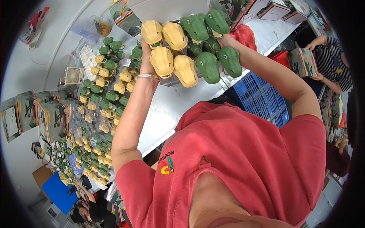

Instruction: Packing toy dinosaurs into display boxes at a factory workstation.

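Note:
In front of me, over the table, is a tight block of toy dinosaurs with their heads toward me. Several yellow dinosaur heads (162,62) make up its left half, and several green dinosaur heads (208,67) its right half. My left hand (146,57), below which a silver bangle circles the wrist, presses against the yellow side. From the right, my right hand (229,41) grips the green side. Both hands are closed on the block between them, with most fingers hidden behind the toys. Whether a tray lies under them I cannot tell.
Many more yellow and green toy dinosaurs (100,95) crowd the table's left side. A white box (167,9) stands behind the block. Blue plastic crates (260,95) sit below the table's edge. At the right, a person in stripes (332,57) holds a camouflage-patterned box (303,62).

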`<act>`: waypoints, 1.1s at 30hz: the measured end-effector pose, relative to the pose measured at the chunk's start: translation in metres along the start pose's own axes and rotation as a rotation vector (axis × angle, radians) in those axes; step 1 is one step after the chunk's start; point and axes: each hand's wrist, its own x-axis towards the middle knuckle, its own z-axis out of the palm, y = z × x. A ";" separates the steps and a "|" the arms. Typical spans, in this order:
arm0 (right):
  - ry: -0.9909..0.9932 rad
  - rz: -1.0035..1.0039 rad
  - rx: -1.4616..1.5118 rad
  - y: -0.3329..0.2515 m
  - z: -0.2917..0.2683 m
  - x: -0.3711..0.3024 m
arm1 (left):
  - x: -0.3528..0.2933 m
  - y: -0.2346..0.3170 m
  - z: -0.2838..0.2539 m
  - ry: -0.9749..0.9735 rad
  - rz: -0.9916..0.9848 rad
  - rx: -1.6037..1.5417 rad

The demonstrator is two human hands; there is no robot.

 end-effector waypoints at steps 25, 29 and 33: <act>0.012 -0.058 -0.063 0.017 -0.025 -0.003 | 0.013 -0.032 -0.014 -0.042 -0.095 0.060; 0.023 0.064 -0.011 0.009 0.002 -0.031 | 0.008 -0.036 -0.029 0.023 -0.082 0.157; -0.034 0.135 -0.005 0.022 -0.023 -0.013 | 0.021 -0.049 -0.034 0.003 -0.053 0.184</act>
